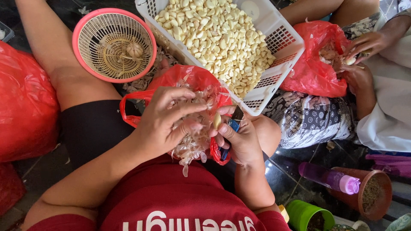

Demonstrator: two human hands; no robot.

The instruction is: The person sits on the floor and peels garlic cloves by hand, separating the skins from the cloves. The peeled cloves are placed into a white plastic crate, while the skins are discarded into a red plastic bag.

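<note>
The garlic clove (pixel 217 120) stands nearly upright in the view, its long axis running from 6 to 12 o'clock with the narrow tip toward 12. It sits just above the person's lap, over the mouth of the red plastic bag (pixel 188 79) that is full of papery garlic skins (pixel 195 141).

The right hand (pixel 239 139) comes in from about 5 o'clock, forearm angled up across the knee; its thumb and fingers are curled shut around a small knife with a blue handle (pixel 233 126) — the dark blade end points toward 12 o'clock, beside the clove. The thumb presses against the clove's lower end.

The left hand (pixel 165 124) reaches in from 8 o'clock, wrist bent, fingers curled and loosely spread over the heap of skins, fingertips toward 3 o'clock and close to the clove; whether it actually pinches the clove cannot be told.

At 12 o'clock from the hands a white slatted basket (pixel 280 36) holds a mound of peeled cloves. At 10 o'clock a round pink basket (pixel 79 32) holds one whole garlic bulb (pixel 135 50). At 2 o'clock another person's hands (pixel 364 47) work over a second red bag (pixel 312 72) — well apart from the wearer's own.
</note>
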